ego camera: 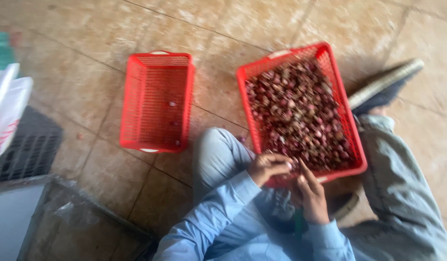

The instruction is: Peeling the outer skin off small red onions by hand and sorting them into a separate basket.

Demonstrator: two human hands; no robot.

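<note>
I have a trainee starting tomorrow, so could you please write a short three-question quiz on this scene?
1. True or false: the red basket on the left is heaped full.
2. Where do the left hand and right hand meet?
A. at the near rim of the full red basket
B. over the black crate
3. Fill in: the baskets stand on a ____ floor.

Key: 1 false, only a few pieces lie in it; 2 A; 3 tiled.
</note>
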